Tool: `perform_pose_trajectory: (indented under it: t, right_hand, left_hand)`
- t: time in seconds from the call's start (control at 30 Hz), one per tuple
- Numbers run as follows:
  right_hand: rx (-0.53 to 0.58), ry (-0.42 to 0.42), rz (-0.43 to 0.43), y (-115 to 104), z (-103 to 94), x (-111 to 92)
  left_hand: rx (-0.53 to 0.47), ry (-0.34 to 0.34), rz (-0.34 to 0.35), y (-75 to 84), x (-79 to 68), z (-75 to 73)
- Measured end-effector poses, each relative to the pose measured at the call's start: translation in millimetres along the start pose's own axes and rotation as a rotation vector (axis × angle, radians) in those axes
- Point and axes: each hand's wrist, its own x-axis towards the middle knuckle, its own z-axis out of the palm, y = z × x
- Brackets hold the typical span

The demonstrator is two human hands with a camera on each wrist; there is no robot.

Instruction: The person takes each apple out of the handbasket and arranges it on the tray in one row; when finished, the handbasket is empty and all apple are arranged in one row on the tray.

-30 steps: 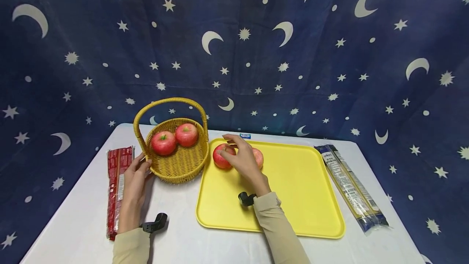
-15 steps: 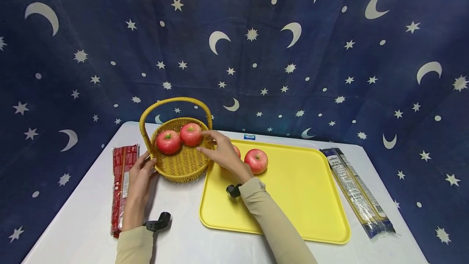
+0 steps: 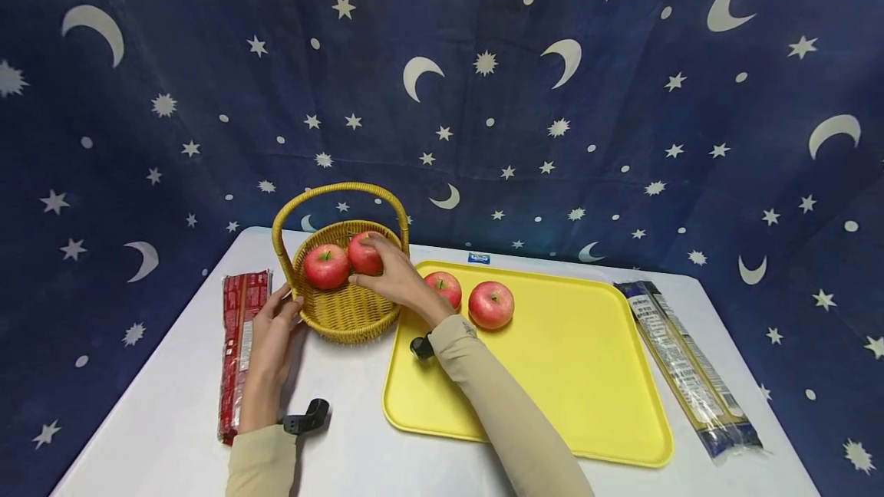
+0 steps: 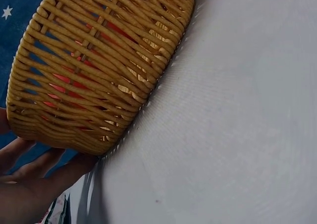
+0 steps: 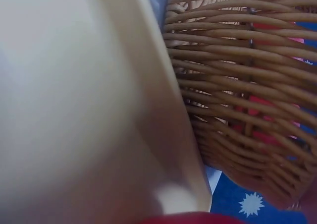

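A wicker basket (image 3: pixel 348 316) with a tall arched handle holds two red apples, the left one (image 3: pixel 326 266) and the right one (image 3: pixel 361 255). My right hand (image 3: pixel 397 278) reaches over the basket's right rim and grips the right apple, fingers over its top and thumb at its near side. At the basket's left side, my left hand (image 3: pixel 272 336) holds the rim, thumb on top. In the left wrist view, fingers (image 4: pixel 64 177) lie against the woven wall. Two more apples, one (image 3: pixel 444 289) partly behind my right wrist and one (image 3: pixel 491 304) beside it, sit on the yellow tray (image 3: pixel 552 374).
A red packet (image 3: pixel 238 359) lies left of my left arm. To the right of the tray is a clear and blue long packet (image 3: pixel 684 366). A small blue label (image 3: pixel 479 258) lies behind the tray, near a dark curtain (image 3: pixel 483 98) with moons and stars.
My right hand has moved left from above a tray apple into the basket and taken hold of the right apple there. My left hand stays on the rim. The head view has shifted slightly.
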Motion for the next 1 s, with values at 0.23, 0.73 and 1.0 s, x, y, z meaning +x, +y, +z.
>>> perform_pose_trajectory:
  t: [0.23, 0.73, 1.0]
  right_hand:
    - [-0.033, -0.019, 0.012, 4, 0.0, 12]
    - [-0.112, -0.042, 0.108, 7, 6.3, 24]
    - [-0.207, -0.053, 0.093, 2, 11.4, 22]
  left_hand:
    - [-0.004, 0.005, 0.005, -2.5, -1.0, 3.1]
    - [0.002, -0.004, 0.015, -4.0, 0.9, 4.1]
    - [-0.030, -0.008, 0.018, -1.6, 0.1, 0.9]
